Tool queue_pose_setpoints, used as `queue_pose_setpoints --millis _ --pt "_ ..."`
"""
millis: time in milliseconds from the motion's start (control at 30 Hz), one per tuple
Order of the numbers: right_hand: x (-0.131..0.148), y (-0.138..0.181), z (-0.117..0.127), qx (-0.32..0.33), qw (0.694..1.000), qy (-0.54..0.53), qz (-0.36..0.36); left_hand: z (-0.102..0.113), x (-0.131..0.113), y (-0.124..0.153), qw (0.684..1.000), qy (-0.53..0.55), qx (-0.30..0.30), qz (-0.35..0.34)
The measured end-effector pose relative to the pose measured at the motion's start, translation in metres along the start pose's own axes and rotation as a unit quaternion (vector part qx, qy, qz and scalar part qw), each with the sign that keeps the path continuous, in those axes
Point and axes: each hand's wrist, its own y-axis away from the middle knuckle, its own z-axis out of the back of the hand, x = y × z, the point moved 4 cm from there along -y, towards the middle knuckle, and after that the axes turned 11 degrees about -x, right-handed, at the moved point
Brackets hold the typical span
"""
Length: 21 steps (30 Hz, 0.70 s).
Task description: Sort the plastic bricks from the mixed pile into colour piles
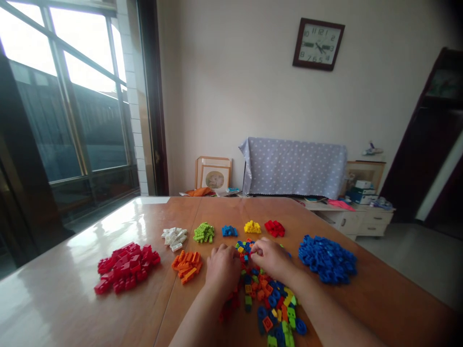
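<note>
My left hand point(223, 267) is at the left edge of a mixed pile of toy building bricks point(265, 289), its fingers curled downward. The back of the hand hides its fingertips and whatever they hold. Over the far part of the same pile, my right hand point(270, 256) is closed in a pinch, thumb and fingers together. A small reddish bit shows at its fingertips, too small to name. Blue, red, orange, green and yellow bricks lie loose in the pile, and red bricks point(230, 304) lie partly under my left forearm.
Sorted piles surround the mixed one: dark red bricks point(126, 266), orange bricks point(187, 266), white bricks point(174, 237), lime green bricks point(204, 232), small blue bricks point(229, 231), yellow bricks point(252, 226), red bricks point(275, 228) and a large blue pile point(327, 259). All rest on a wooden table point(144, 313).
</note>
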Motion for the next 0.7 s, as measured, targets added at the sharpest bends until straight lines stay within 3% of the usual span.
queue_pose_setpoints --millis 133,300,433,700 --pt "-0.031 -0.024 0.015 -0.048 0.988 -0.107 -0.103 0.004 0.001 -0.001 1.000 0.014 -0.013 0.014" --pt "-0.079 -0.064 0.032 -0.071 0.985 -0.029 -0.157 0.008 0.002 -0.002 0.998 0.040 -0.019 0.039" --pt "-0.110 -0.079 0.027 -0.049 0.978 0.045 -0.198 0.008 0.005 -0.002 0.997 0.050 -0.027 0.060" --pt "-0.117 -0.080 0.017 -0.041 0.975 0.045 -0.214 0.005 0.010 -0.003 0.996 0.032 -0.015 0.085"
